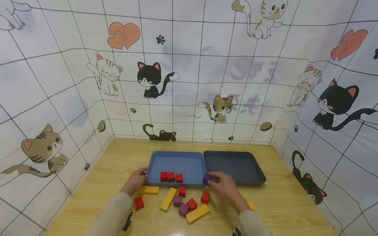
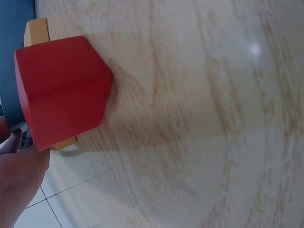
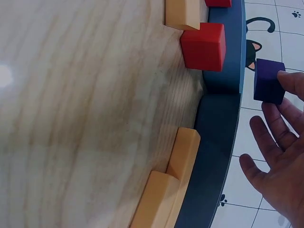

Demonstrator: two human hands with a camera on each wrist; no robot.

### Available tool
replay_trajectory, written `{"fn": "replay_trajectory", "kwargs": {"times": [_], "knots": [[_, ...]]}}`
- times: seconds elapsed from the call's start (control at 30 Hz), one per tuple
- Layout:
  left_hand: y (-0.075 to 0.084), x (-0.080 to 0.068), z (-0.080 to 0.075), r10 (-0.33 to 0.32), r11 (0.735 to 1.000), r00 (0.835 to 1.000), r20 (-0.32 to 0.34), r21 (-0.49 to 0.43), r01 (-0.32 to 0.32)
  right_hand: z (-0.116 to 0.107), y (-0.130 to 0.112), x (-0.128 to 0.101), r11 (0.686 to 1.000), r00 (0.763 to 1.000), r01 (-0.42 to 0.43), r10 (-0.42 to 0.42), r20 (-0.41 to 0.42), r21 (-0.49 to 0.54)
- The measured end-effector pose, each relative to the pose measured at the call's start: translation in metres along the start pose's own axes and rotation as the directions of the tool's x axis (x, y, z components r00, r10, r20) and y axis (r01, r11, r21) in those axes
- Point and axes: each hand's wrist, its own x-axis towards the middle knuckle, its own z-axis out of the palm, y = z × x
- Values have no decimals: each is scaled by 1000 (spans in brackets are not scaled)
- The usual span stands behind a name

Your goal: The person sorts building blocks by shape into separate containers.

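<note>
My right hand [image 1: 223, 184] pinches a purple cube [image 1: 207, 178] between thumb and fingers, over the front corner where the two trays meet. The right wrist view has the same purple cube [image 3: 269, 81] held up, with the other fingers spread. At the blue tray [image 1: 177, 184], my left hand [image 1: 136, 181] grips the left edge; its fingertips are partly hidden in the left wrist view, where a red cube [image 2: 64, 90] blocks much of the tray. Three red cubes [image 1: 171, 177] sit in a row inside the blue tray, near its front wall.
A dark grey tray [image 1: 249, 182] adjoins the blue one on the right. In front lie several loose red cubes [image 1: 192, 204], purple cubes [image 1: 183, 209] and yellow blocks [image 1: 198, 213]. Two yellow blocks [image 3: 183, 152] lie by the dark tray. A cat-patterned sheet [image 1: 186, 82] encloses the wooden table [image 1: 289, 203].
</note>
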Motion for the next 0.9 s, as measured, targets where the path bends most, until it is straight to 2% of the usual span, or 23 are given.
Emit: {"fn": "replay_trajectory", "kwargs": {"times": [0.23, 0.63, 0.9], "knots": [[1, 1, 0, -4, 1000, 1000, -5, -5, 4, 3, -4, 8, 1000, 1000, 21, -21, 17, 1], [0, 1, 2, -1, 1000, 1000, -13, -2, 1, 21, -9, 23, 999, 997, 52, -52, 59, 5], [1, 1, 3, 9, 1000, 1000, -21, -4, -9, 30, -21, 41, 993, 983, 120, -116, 146, -18]]}}
